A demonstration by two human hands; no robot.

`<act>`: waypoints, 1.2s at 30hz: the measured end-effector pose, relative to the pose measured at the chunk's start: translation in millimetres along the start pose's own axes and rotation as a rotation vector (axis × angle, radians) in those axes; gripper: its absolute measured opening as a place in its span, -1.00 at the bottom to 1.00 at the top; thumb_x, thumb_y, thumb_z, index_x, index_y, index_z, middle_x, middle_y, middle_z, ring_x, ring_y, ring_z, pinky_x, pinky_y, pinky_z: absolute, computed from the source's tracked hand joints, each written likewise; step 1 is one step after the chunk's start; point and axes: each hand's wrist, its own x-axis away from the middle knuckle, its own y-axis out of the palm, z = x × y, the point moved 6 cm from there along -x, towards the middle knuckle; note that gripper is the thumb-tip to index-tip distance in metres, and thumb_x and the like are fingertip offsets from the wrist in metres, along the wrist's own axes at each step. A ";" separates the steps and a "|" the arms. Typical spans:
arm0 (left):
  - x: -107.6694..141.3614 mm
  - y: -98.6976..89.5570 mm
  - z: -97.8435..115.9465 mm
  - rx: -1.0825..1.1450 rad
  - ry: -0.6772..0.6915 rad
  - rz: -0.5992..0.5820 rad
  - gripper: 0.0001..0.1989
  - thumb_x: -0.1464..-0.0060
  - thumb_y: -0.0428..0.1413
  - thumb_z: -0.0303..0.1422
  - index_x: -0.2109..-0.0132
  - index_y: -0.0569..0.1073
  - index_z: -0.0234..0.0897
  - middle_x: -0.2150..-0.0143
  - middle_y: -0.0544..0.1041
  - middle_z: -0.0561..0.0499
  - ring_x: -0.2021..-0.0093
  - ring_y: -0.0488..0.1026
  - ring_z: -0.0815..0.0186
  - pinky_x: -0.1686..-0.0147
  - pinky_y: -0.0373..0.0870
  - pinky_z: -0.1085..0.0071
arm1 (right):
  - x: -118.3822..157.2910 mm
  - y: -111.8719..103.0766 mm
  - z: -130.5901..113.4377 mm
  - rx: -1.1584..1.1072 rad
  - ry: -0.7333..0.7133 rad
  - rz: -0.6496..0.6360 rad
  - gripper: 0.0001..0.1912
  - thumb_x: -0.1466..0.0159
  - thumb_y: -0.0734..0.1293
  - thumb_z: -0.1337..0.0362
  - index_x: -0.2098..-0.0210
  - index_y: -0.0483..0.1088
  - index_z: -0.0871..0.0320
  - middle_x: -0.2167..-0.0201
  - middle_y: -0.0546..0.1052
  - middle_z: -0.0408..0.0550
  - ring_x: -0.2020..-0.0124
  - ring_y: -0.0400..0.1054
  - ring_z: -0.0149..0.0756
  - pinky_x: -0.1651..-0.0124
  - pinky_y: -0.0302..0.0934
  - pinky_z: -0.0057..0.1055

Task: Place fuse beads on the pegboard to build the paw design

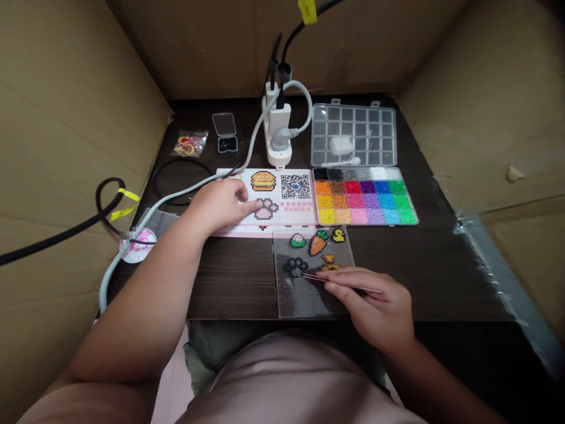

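Note:
My right hand (375, 300) pinches a pair of tweezers (318, 278), their tips over a clear pegboard (304, 303). Just by the tips lies a black bead outline of a paw (296, 267). Other bead figures sit on the board: a carrot (318, 242), a duck (338, 235), a green and white figure (298, 240) and an orange-brown one (329, 262) partly covered by my hand. My left hand (220, 203) rests on a printed pattern sheet (295, 219), one finger stretched out to the pink paw picture (266, 209). It holds nothing that I can see.
A bead box (366, 200) with many colours stands right of the sheet, its lid open. Behind the sheet is a power strip (279, 154) with cables. A small case of black beads (228, 144) and a bag (190, 143) lie back left. Cardboard walls (273, 53) surround the table.

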 end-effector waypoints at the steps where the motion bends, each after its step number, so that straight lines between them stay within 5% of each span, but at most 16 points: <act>1: -0.1 0.1 0.0 -0.002 -0.002 -0.001 -0.63 -0.05 0.27 0.08 0.31 0.48 -0.12 0.32 0.57 -0.05 0.27 0.47 0.12 0.33 0.23 0.20 | -0.1 0.2 -0.1 -0.003 0.004 0.001 -0.77 -0.22 0.51 0.50 0.33 0.72 0.00 0.34 0.77 -0.08 0.38 0.72 -0.18 0.26 0.67 -0.36; 19: -1.5 1.6 -1.2 -0.001 -0.002 0.000 -0.63 -0.05 0.27 0.07 0.30 0.49 -0.12 0.31 0.58 -0.05 0.28 0.47 0.12 0.35 0.22 0.21 | -0.3 1.5 0.9 0.008 0.017 0.000 -0.78 -0.22 0.51 0.48 0.32 0.73 -0.01 0.33 0.77 -0.09 0.37 0.72 -0.17 0.24 0.69 -0.34; 36: 5.7 -1.8 2.7 -0.008 -0.020 -0.054 -0.69 -0.21 0.17 0.00 0.23 0.52 -0.15 0.27 0.61 -0.08 0.26 0.50 0.12 0.32 0.21 0.25 | -2.6 1.6 -1.3 0.020 -0.068 -0.019 -0.72 -0.22 0.49 0.50 0.31 0.74 -0.05 0.34 0.77 -0.18 0.38 0.72 -0.30 0.20 0.60 -0.59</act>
